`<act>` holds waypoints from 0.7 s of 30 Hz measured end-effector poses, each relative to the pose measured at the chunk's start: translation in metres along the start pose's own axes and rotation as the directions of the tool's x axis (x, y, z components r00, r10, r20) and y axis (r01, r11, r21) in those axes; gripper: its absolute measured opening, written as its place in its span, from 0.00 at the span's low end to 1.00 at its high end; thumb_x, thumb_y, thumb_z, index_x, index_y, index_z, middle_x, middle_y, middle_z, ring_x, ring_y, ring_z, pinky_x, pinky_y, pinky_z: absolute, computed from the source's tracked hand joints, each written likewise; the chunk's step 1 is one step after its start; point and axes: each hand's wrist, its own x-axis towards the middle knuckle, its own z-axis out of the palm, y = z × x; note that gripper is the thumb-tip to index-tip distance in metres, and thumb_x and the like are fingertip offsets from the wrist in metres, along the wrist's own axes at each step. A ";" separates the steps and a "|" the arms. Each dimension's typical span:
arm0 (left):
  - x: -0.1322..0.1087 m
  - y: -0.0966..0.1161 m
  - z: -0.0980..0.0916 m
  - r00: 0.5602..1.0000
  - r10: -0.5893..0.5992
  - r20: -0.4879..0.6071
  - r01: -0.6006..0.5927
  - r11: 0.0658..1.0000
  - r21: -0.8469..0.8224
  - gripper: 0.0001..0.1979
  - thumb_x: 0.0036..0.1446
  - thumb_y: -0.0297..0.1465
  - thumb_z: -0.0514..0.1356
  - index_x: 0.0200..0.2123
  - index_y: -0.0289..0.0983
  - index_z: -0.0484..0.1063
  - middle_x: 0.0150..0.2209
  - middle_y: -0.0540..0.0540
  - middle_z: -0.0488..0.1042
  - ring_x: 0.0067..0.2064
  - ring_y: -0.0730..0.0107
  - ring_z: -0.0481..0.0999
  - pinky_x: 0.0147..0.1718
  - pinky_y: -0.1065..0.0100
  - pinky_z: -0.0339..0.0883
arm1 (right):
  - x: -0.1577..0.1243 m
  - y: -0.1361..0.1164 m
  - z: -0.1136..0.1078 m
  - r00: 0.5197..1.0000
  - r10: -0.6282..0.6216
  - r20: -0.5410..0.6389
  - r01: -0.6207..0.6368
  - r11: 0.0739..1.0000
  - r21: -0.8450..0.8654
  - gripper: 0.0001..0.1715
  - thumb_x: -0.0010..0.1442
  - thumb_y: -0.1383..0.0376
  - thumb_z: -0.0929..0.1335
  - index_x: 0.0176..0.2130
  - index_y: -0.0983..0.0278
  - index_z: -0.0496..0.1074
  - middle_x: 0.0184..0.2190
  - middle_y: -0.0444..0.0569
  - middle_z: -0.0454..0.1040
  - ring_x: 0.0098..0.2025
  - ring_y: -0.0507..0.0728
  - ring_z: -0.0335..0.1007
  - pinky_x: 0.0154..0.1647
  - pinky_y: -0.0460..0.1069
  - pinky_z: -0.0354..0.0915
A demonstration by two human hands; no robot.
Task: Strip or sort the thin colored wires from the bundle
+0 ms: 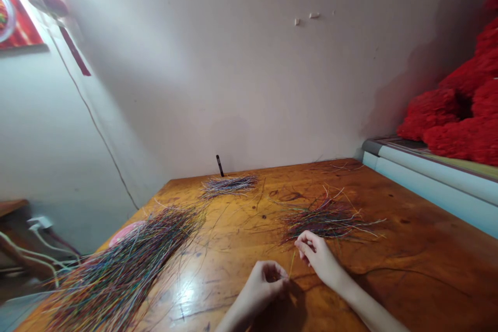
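Note:
My left hand (pixel 267 281) is low in the middle of the view, its thumb and fingers pinched on the lower end of a thin yellow wire (pixel 292 263). The wire stands up from those fingertips toward my right hand (pixel 316 255). That hand is closed too, thumb against fingers, close to the wire's upper end; what its fingertips hold is too small to make out. Just beyond my right hand lies a loose pile of short multicoloured wires (pixel 327 220), some white ends sticking out to the right.
A large bundle of long coloured wires (pixel 128 264) covers the wooden table's (pixel 233 228) left side, over a pink object (pixel 126 232). A smaller wire pile (pixel 229 185) lies at the back by a black pen-like stick (pixel 220 165). Red fluffy material (pixel 459 114) is heaped at right.

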 end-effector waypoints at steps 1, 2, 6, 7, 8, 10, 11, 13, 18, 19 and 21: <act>0.000 0.000 0.001 1.000 -0.013 0.006 0.013 1.000 -0.017 0.07 0.39 0.30 0.61 0.23 0.32 0.69 0.17 0.52 0.69 0.18 0.77 0.65 0.18 0.76 0.55 | 0.000 0.000 -0.001 1.000 -0.019 -0.014 0.019 1.000 -0.025 0.16 0.56 0.55 0.62 0.24 0.63 0.60 0.17 0.39 0.62 0.20 0.49 0.58 0.21 0.43 0.55; 0.001 0.000 0.001 1.000 -0.023 0.012 0.023 0.999 -0.033 0.07 0.39 0.30 0.61 0.23 0.32 0.68 0.17 0.52 0.70 0.18 0.77 0.65 0.17 0.76 0.54 | 0.000 0.000 -0.001 0.999 -0.038 -0.025 0.037 0.998 -0.046 0.16 0.56 0.55 0.62 0.24 0.63 0.61 0.17 0.39 0.62 0.21 0.49 0.58 0.22 0.44 0.55; -0.001 0.002 -0.001 0.997 -0.054 0.048 0.056 0.997 -0.049 0.10 0.39 0.32 0.62 0.25 0.31 0.71 0.19 0.50 0.72 0.18 0.78 0.66 0.18 0.76 0.56 | 0.002 0.000 -0.003 0.997 -0.054 -0.049 0.053 0.998 -0.030 0.18 0.56 0.53 0.62 0.24 0.63 0.60 0.17 0.40 0.61 0.21 0.50 0.58 0.22 0.44 0.55; -0.002 0.002 -0.003 0.997 -0.056 0.049 0.058 0.998 -0.039 0.11 0.39 0.33 0.63 0.26 0.31 0.72 0.19 0.50 0.73 0.18 0.77 0.66 0.19 0.76 0.56 | 0.002 0.000 -0.003 0.997 -0.045 -0.056 0.045 0.999 -0.010 0.18 0.56 0.52 0.62 0.24 0.63 0.60 0.17 0.40 0.61 0.21 0.50 0.58 0.21 0.44 0.55; -0.002 0.002 -0.004 0.997 -0.049 0.053 0.051 0.998 -0.023 0.13 0.38 0.33 0.64 0.27 0.30 0.73 0.20 0.49 0.73 0.19 0.77 0.67 0.20 0.75 0.57 | 0.003 0.000 -0.004 0.997 -0.035 -0.064 0.036 0.999 0.011 0.19 0.55 0.51 0.62 0.24 0.63 0.60 0.17 0.40 0.61 0.20 0.50 0.59 0.20 0.43 0.55; -0.004 0.002 -0.007 0.996 -0.019 0.087 0.018 1.000 0.012 0.14 0.38 0.34 0.65 0.29 0.30 0.76 0.22 0.48 0.75 0.23 0.74 0.69 0.23 0.74 0.59 | 0.005 0.001 -0.005 0.997 -0.019 -0.074 0.023 0.998 0.052 0.21 0.53 0.48 0.62 0.24 0.63 0.60 0.17 0.40 0.61 0.20 0.49 0.59 0.18 0.43 0.55; -0.005 0.003 -0.008 0.994 -0.003 0.109 0.000 1.000 0.027 0.14 0.39 0.34 0.64 0.30 0.30 0.76 0.24 0.47 0.76 0.24 0.73 0.70 0.25 0.74 0.60 | 0.006 0.002 -0.006 0.997 -0.012 -0.078 0.018 0.997 0.071 0.23 0.53 0.47 0.62 0.24 0.63 0.60 0.17 0.39 0.61 0.19 0.49 0.58 0.17 0.43 0.55; -0.005 0.005 -0.009 0.992 0.020 0.123 -0.027 0.998 0.054 0.14 0.41 0.35 0.63 0.30 0.30 0.77 0.25 0.46 0.77 0.26 0.70 0.72 0.26 0.72 0.61 | 0.008 0.003 -0.007 0.996 -0.001 -0.086 0.010 0.995 0.100 0.24 0.51 0.44 0.63 0.24 0.63 0.60 0.16 0.39 0.61 0.18 0.49 0.58 0.16 0.43 0.55; -0.006 0.014 -0.008 0.996 0.046 0.077 -0.051 0.997 0.061 0.18 0.47 0.41 0.61 0.27 0.29 0.76 0.26 0.45 0.76 0.27 0.72 0.71 0.25 0.74 0.59 | 0.009 0.004 -0.006 0.996 -0.003 -0.086 0.016 0.989 0.145 0.24 0.50 0.45 0.64 0.23 0.63 0.60 0.16 0.38 0.60 0.17 0.48 0.57 0.15 0.42 0.55; -0.007 0.015 -0.008 0.993 0.031 0.112 -0.032 0.999 0.013 0.18 0.47 0.41 0.60 0.30 0.29 0.76 0.28 0.44 0.77 0.28 0.71 0.71 0.26 0.74 0.59 | 0.009 0.003 -0.005 0.997 -0.005 -0.079 0.018 0.988 0.154 0.24 0.50 0.45 0.64 0.24 0.63 0.60 0.15 0.38 0.60 0.17 0.48 0.57 0.15 0.42 0.54; -0.007 0.014 -0.007 0.982 -0.005 0.190 0.026 0.994 -0.106 0.20 0.47 0.42 0.61 0.36 0.30 0.74 0.31 0.42 0.77 0.31 0.71 0.73 0.28 0.74 0.60 | 0.008 0.003 -0.003 0.998 -0.008 -0.063 0.019 0.984 0.175 0.23 0.51 0.46 0.65 0.24 0.63 0.61 0.15 0.38 0.60 0.17 0.48 0.57 0.15 0.42 0.54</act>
